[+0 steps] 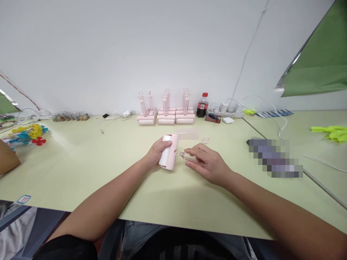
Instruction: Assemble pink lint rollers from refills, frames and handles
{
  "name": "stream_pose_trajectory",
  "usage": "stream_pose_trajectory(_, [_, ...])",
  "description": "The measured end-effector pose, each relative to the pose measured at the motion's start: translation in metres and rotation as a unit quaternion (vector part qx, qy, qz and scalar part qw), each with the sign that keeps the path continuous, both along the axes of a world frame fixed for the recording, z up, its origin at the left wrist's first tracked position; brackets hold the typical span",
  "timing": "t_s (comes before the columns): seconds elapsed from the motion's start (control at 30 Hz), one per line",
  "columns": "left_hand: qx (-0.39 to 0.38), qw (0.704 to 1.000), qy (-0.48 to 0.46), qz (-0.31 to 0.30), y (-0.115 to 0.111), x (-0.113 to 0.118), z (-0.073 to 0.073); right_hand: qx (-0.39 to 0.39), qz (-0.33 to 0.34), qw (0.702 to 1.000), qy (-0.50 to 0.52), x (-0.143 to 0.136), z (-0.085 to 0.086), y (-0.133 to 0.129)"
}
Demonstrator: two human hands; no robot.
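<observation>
My left hand (157, 153) is closed around a pink lint roller head (171, 155) with a white roll, tilted above the table. A round hole shows in the side of its pink cover, facing right. In my right hand (207, 160) is a clear pinkish handle (187, 156), gripped between thumb and fingers. Its narrow end points at the hole, a small gap apart. Just beyond my hands lie a flat translucent pink cover (188, 134) and a small pink ring-shaped piece (206, 140).
Several pink lint rollers (166, 119) with upright handles stand by the wall. Right of them are a cola bottle (202, 105) and a power strip (231, 114). A blurred-out phone-like object (273, 159) lies right. Colourful plastic flowers (35, 133) and another person's arm (7, 158) are left.
</observation>
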State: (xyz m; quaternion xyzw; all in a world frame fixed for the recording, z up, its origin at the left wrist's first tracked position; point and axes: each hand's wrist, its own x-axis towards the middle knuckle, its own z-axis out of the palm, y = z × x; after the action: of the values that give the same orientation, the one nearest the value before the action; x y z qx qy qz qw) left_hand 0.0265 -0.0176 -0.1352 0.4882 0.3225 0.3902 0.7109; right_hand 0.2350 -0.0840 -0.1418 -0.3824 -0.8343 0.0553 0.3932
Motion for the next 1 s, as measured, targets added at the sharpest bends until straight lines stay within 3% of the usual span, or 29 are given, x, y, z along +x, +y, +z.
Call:
stream_pose_trajectory(0.5, [0.018, 1.0, 0.022, 0.005, -0.0003, 0.0001, -0.0063, 0.045, 0.007, 0.999, -0.021, -0.0018, -0.0028, 0.0013])
stream_pose_trajectory(0.83, [0.041, 0.999, 0.032, 0.015, -0.0002, -0.0002, -0.0051, 0.066, -0.022, 0.996, -0.051, -0.0019, -0.0038, 0.0014])
stream_pose_trajectory(1.0, [0.055, 0.997, 0.039, 0.021, -0.0011, 0.0006, -0.0046, 0.039, -0.015, 0.998, -0.039, -0.0026, -0.0028, -0.0001])
